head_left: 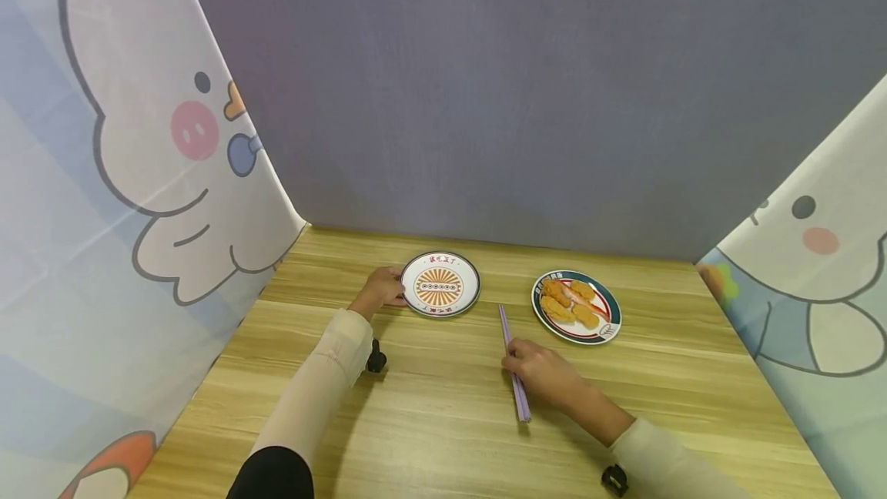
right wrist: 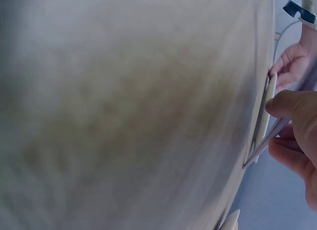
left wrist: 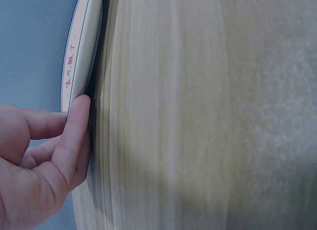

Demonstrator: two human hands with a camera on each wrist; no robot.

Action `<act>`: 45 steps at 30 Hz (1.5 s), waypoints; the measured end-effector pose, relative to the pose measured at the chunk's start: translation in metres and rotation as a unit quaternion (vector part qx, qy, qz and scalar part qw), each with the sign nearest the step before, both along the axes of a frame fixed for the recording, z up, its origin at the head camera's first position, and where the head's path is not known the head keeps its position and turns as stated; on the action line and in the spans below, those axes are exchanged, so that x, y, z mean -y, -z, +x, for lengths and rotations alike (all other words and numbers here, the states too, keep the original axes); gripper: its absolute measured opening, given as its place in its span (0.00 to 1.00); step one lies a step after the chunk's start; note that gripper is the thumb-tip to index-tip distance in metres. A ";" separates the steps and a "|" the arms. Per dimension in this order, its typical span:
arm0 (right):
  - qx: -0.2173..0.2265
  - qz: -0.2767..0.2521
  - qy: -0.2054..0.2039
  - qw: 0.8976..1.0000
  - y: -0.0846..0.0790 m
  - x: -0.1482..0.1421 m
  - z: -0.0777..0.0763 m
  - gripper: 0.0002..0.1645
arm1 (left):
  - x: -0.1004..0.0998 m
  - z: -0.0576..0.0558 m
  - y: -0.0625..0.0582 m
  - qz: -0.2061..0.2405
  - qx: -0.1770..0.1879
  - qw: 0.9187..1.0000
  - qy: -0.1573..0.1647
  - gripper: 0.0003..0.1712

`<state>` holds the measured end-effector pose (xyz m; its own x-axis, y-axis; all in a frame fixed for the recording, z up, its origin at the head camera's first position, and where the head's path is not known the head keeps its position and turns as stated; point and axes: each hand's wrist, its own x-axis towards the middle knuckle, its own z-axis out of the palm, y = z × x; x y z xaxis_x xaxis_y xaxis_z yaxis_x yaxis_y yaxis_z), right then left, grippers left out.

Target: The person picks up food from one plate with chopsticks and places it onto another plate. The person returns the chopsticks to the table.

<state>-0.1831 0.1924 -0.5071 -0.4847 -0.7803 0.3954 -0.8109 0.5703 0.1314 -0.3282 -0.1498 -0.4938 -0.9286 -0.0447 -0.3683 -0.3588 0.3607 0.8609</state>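
Observation:
At the left of the table, my left hand [head_left: 383, 287] pinches the rim of a white plate [head_left: 440, 259] with an orange ray pattern and red lettering. The left wrist view shows the thumb on top and fingers under the edge of the plate [left wrist: 81, 51]. My right hand [head_left: 543, 372] holds a pair of purple chopsticks [head_left: 522, 400] around their middle. In the right wrist view, thumb and fingers pinch the chopsticks [right wrist: 265, 143], whose tips slant down towards the tabletop.
A second plate [head_left: 614, 306] with a dark green rim, carrying several fried chicken pieces [head_left: 556, 308], sits right of the chopsticks. The wood-grain table [head_left: 443, 437] ends at a grey panel [head_left: 485, 98] behind. Cartoon-printed sheets [head_left: 138, 199] stand at both sides.

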 end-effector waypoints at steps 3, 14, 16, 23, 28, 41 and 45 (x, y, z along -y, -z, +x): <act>0.028 0.015 0.017 0.999 0.002 0.002 0.004 0.10 | -0.001 0.002 -0.001 -0.004 0.000 1.000 0.001 0.33; 0.054 0.026 0.027 0.998 0.004 0.004 0.006 0.09 | -0.003 0.000 -0.002 -0.006 0.002 1.000 0.000 0.32; 0.069 0.028 0.028 0.997 0.003 0.004 0.006 0.09 | -0.003 0.000 -0.001 -0.007 0.003 1.000 0.000 0.32; 0.120 0.019 0.013 0.992 0.003 0.002 0.006 0.12 | -0.003 0.001 0.000 -0.007 0.006 1.000 0.002 0.33; 0.129 0.016 0.008 0.992 0.001 0.001 0.006 0.13 | -0.003 0.001 0.000 -0.005 0.004 1.000 0.002 0.34; 0.113 0.025 0.010 0.993 0.003 0.005 0.003 0.13 | 0.009 0.009 -0.001 -0.024 -0.011 0.999 0.021 0.31; 0.125 0.026 0.025 0.992 -0.002 0.005 0.002 0.13 | 0.013 0.011 0.000 -0.048 -0.028 0.998 0.035 0.30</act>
